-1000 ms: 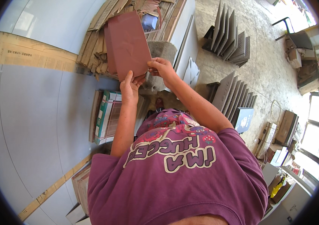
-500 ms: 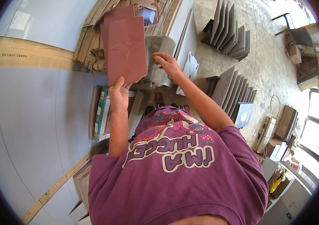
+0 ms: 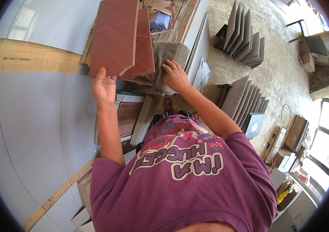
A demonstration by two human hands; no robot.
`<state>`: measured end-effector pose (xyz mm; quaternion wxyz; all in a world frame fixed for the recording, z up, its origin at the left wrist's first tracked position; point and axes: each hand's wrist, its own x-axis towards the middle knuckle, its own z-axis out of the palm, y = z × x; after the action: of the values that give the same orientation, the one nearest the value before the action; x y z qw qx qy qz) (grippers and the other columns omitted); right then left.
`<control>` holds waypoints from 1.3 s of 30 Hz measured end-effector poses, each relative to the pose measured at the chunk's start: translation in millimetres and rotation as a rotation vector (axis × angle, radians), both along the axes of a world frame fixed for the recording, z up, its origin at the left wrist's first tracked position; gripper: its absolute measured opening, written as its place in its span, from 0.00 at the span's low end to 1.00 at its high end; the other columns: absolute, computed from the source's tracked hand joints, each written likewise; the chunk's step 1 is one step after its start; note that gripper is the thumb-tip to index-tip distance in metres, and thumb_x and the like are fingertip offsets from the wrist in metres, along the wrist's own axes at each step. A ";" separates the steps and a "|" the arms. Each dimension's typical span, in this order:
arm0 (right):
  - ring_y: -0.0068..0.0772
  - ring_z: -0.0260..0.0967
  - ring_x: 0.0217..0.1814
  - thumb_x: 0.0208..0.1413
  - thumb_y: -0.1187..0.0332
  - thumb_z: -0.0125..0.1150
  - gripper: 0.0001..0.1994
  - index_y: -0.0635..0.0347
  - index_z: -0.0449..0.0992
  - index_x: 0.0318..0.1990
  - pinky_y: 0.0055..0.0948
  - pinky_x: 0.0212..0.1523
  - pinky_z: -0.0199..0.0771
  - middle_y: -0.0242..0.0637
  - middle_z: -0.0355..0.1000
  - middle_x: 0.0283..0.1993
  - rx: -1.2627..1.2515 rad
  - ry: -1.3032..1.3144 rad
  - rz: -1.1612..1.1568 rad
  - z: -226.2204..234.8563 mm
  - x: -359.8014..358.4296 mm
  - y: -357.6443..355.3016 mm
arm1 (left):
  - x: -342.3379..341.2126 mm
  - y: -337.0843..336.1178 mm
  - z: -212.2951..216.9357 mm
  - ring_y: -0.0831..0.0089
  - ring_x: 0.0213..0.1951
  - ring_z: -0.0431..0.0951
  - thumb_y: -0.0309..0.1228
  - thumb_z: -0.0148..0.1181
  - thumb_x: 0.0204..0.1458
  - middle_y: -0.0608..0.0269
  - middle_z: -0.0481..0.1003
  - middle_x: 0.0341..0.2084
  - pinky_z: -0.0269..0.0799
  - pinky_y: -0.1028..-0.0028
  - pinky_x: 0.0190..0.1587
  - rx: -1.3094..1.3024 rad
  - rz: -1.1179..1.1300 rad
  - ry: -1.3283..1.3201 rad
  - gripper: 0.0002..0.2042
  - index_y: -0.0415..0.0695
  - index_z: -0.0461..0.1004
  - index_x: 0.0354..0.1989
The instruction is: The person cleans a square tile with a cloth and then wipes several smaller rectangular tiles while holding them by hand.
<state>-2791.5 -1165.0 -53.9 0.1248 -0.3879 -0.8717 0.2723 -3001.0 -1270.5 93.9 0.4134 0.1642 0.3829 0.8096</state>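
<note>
Head view, left side: the left hand point(image 3: 104, 91) is grasping the front red panel point(image 3: 114, 38) by its lower left corner, thumb showing on the near face, other fingers mostly hiding behind.
Rear red panel point(image 3: 145, 46): its dimpled face is showing behind the front one's right edge; whether the two are touching, I cannot tell.
Grey cloth point(image 3: 168, 52): the right hand point(image 3: 179, 79) is reaching over it, fingers parting loosely, clenching nothing — contact is hard to judge.
Panel handling: the left hand is apparently steadying the front panel; shifting it would be calling for a firm grip at that corner.
Clipped edge: the front panel's lower right corner is overlapping the rear panel.
Room: pale boards point(image 3: 29, 116) are bordering the left, upright grey panels point(image 3: 243, 96) are standing well apart on the right.
</note>
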 end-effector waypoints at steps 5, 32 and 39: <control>0.48 0.51 0.63 0.46 0.64 0.57 0.25 0.59 0.64 0.53 0.39 0.59 0.55 0.45 0.56 0.60 -0.032 0.082 -0.027 9.3 3.6 0.0 | -91.0 41.6 -11.6 0.66 0.44 0.71 0.24 0.56 0.49 0.57 0.70 0.44 0.67 0.64 0.50 0.015 0.019 -0.024 0.14 0.39 0.65 0.45; 0.38 0.72 0.38 0.50 0.66 0.54 0.19 0.59 0.65 0.50 0.36 0.39 0.70 0.41 0.70 0.44 -0.424 0.112 -0.259 32.5 64.3 -33.5 | -239.4 222.6 -89.0 0.57 0.45 0.69 0.23 0.53 0.47 0.49 0.69 0.38 0.67 0.55 0.52 -0.310 -0.059 -0.028 0.10 0.33 0.64 0.37; 0.38 0.72 0.38 0.50 0.66 0.54 0.19 0.59 0.66 0.50 0.35 0.40 0.70 0.42 0.70 0.44 -0.471 0.088 -0.289 31.8 66.3 -41.2 | -265.3 225.4 -104.1 0.57 0.48 0.66 0.23 0.52 0.49 0.48 0.65 0.44 0.66 0.56 0.53 -0.544 0.134 -0.119 0.11 0.33 0.64 0.41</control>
<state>-2725.2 -1206.1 -22.0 0.1065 -0.5145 -0.7136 0.4633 -3266.3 -1045.1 -10.2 0.4098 -0.0262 0.5710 0.7109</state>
